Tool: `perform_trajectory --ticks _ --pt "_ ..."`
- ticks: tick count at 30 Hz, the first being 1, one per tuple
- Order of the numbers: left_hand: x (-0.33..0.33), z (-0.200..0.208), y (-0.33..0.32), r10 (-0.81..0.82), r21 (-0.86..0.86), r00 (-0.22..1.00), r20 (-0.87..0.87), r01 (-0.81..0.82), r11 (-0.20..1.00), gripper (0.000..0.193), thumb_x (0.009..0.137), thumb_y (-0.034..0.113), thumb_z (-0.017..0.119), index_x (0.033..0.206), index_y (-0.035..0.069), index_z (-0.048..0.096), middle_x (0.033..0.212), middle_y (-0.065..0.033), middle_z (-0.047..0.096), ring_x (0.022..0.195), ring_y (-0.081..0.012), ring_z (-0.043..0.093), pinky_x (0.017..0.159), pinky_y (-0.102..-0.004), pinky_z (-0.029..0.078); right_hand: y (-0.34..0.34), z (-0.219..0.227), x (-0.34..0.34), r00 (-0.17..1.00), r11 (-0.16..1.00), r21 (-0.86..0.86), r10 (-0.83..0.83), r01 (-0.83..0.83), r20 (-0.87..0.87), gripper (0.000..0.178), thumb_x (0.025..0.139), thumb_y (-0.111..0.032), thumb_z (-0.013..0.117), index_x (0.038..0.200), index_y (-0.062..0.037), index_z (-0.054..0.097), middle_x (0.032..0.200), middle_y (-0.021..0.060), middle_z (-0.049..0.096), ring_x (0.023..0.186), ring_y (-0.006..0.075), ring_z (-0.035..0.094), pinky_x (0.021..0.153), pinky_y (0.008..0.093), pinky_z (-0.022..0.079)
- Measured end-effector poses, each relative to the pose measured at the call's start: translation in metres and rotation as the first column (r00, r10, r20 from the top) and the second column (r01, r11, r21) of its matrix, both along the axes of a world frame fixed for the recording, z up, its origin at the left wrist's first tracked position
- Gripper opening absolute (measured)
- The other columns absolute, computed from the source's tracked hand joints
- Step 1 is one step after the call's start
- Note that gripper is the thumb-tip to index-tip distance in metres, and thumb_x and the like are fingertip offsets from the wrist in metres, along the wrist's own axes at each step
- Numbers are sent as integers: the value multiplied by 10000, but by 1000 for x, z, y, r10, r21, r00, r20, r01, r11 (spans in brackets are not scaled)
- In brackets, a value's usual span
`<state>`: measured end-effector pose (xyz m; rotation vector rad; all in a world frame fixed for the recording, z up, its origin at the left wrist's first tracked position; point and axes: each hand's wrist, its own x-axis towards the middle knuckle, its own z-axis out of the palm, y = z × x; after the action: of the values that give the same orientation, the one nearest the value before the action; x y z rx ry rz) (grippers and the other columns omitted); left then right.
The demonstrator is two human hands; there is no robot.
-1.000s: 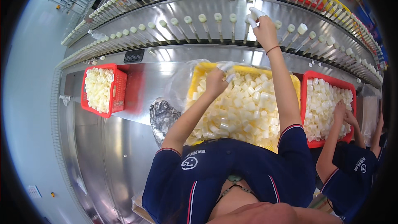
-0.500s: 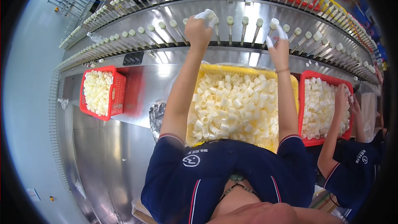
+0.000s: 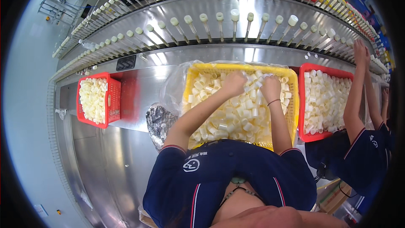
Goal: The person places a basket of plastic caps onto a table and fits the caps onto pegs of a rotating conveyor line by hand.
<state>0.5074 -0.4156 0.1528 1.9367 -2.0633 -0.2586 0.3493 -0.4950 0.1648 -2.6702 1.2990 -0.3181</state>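
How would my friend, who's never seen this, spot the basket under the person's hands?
Find the long metal table beside the nearest row of upright rods. Between two red baskets there sits the yellow basket, holding short pale tubes. Unlike those red neighbours, it's yellow, with the person's left hand and right hand over it.

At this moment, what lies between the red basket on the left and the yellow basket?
In the head view, a crumpled silvery bundle and clear plastic sheeting lie between the red basket and the yellow basket, nearer the yellow one.
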Motion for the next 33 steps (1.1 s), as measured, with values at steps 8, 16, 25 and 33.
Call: perform_trajectory --ticks 8,16,25,33 --pt "-7 -13 16 -84 195 995 -55 93 976 279 618 48 584 896 52 596 906 -148 541 852 -300 531 695 -392 465 10 1 8 693 968 174 0 -181 721 203 692 -78 638 870 -31 555 938 144 527 836 274 518 741 283 450" --pt "26 -7 28 88 -181 901 -424 -180 967 332 685 121 635 1013 128 584 990 -139 494 846 -274 518 659 -316 471 -45 77 84 619 954 -85 252 -286 744 344 784 -88 580 1120 -51 524 948 140 545 759 242 532 654 277 446" --pt "129 92 12 506 -528 720 -474 -693 491 266 701 170 689 894 18 586 760 -108 575 622 -221 533 587 -293 441 -106 93 172 883 947 -223 302 -233 359 278 753 -154 590 1018 -72 582 824 188 575 728 325 586 671 406 478" --pt "188 105 -34 550 -638 814 -188 -527 561 334 670 260 685 894 20 624 728 -108 603 692 -264 573 606 -363 445 -96 80 124 667 970 -214 238 -120 706 361 772 -102 579 1123 -39 519 1066 122 552 731 248 544 693 294 453"
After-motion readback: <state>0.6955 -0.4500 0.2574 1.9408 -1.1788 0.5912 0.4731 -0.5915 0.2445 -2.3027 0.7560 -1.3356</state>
